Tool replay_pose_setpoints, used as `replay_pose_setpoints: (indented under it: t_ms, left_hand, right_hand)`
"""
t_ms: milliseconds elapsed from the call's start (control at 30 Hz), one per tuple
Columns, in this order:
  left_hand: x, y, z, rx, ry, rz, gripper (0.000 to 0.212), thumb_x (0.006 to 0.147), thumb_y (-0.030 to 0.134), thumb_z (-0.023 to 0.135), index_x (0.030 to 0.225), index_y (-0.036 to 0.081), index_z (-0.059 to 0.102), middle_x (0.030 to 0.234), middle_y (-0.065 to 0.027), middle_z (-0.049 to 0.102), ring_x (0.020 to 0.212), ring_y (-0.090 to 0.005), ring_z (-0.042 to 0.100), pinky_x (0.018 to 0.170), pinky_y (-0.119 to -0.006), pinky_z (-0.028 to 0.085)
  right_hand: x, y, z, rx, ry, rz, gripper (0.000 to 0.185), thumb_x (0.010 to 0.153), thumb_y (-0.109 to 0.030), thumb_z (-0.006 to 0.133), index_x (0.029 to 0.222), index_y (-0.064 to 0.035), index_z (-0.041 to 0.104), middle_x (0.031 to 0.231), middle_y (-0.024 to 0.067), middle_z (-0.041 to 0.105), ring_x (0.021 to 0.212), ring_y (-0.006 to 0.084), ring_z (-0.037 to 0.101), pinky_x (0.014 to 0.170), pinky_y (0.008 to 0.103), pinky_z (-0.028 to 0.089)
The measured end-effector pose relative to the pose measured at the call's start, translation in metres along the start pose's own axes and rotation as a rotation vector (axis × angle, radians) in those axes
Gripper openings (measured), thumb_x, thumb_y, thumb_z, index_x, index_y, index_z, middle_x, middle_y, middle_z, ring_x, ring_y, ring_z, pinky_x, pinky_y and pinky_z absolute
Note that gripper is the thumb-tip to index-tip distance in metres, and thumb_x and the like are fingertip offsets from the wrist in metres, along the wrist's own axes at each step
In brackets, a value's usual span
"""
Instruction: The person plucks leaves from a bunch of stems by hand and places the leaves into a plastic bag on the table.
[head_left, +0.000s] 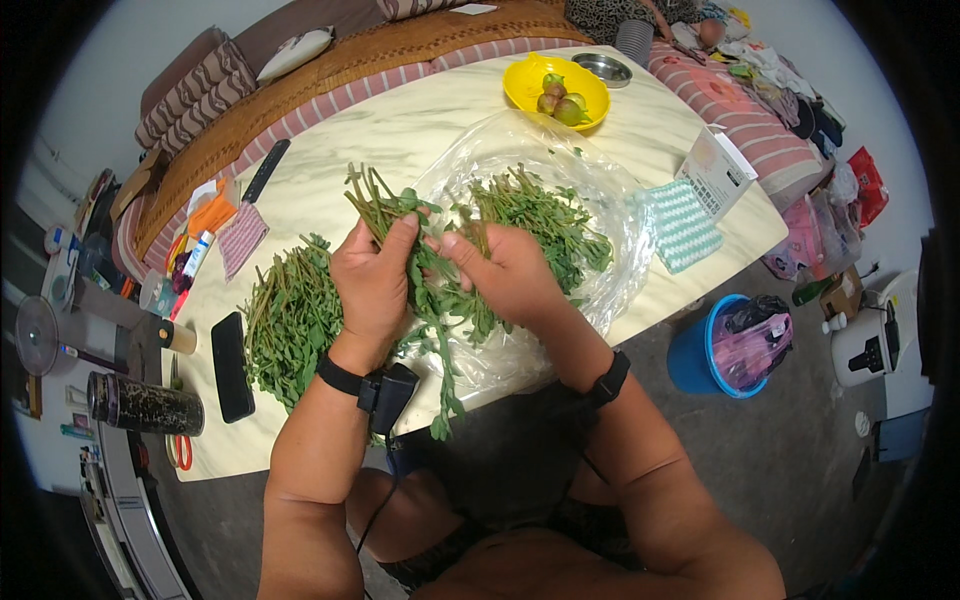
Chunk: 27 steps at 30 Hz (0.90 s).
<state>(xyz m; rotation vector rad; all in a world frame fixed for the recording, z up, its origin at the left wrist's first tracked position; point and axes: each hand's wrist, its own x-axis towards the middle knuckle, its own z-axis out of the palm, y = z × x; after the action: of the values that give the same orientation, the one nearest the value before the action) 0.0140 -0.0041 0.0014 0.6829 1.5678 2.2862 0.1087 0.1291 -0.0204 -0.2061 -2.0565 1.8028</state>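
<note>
My left hand (373, 274) grips a bunch of leafy green stems (427, 296), their cut ends pointing up and their leaves hanging past the table's front edge. Close beside it, my right hand (514, 270) pinches a few more leafy stems (474, 234) between thumb and fingers. Left of my left wrist lies a large pile of the same greens (289, 322). Behind my right hand another heap of greens (555, 225) rests on a clear plastic bag (480, 154) spread over the marble-patterned table (352, 127).
A yellow bowl of fruit (514, 94) and a steel dish (611, 71) stand at the back. A striped cloth (682, 225) and white box (716, 172) lie right. Phone (232, 367) and dark tumbler (146, 403) are left. A blue bucket (690, 352) stands on the floor. Someone sits beyond.
</note>
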Motion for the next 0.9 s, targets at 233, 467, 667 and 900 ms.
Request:
replay_pose_setpoints:
  t_ms: [233, 467, 667, 900]
  left_hand:
    - [0.003, 0.007, -0.009, 0.02, -0.076, 0.07, 0.019, 0.099, 0.009, 0.064, 0.113, -0.004, 0.068, 0.094, -0.0057, 0.07, 0.078, -0.0117, 0.064, 0.071, -0.026, 0.053]
    - [0.001, 0.003, -0.013, 0.188, -0.164, 0.167, 0.017, 0.1, 0.007, 0.064, 0.111, -0.004, 0.07, 0.098, -0.0051, 0.073, 0.081, -0.0094, 0.065, 0.076, -0.024, 0.053]
    - [0.002, 0.003, -0.011, 0.147, -0.143, 0.116, 0.017, 0.1, 0.007, 0.063, 0.112, -0.004, 0.069, 0.094, -0.0046, 0.073, 0.08, -0.0098, 0.065, 0.076, -0.024, 0.053]
    - [0.004, 0.005, -0.008, -0.009, -0.041, -0.032, 0.02, 0.1, 0.008, 0.064, 0.117, -0.004, 0.066, 0.094, -0.0064, 0.072, 0.081, -0.0122, 0.067, 0.076, -0.025, 0.054]
  right_hand:
    - [-0.003, -0.007, 0.0, -0.258, -0.061, -0.128, 0.024, 0.097, -0.027, 0.065, 0.098, -0.0044, 0.072, 0.073, 0.021, 0.063, 0.062, 0.0351, 0.059, 0.063, 0.0409, 0.05]
    - [-0.003, -0.003, -0.001, -0.266, -0.085, -0.158, 0.022, 0.093, -0.024, 0.064, 0.095, -0.0034, 0.07, 0.073, 0.022, 0.062, 0.062, 0.0374, 0.058, 0.063, 0.0419, 0.05]
    - [-0.003, -0.001, 0.001, -0.254, -0.056, -0.175, 0.023, 0.094, -0.027, 0.064, 0.1, -0.0054, 0.072, 0.074, 0.0223, 0.062, 0.064, 0.0375, 0.058, 0.064, 0.0422, 0.05]
    - [0.003, 0.009, 0.006, -0.007, -0.007, -0.135, 0.033, 0.099, -0.035, 0.064, 0.118, -0.0101, 0.073, 0.077, 0.0218, 0.066, 0.067, 0.0377, 0.062, 0.064, 0.0411, 0.051]
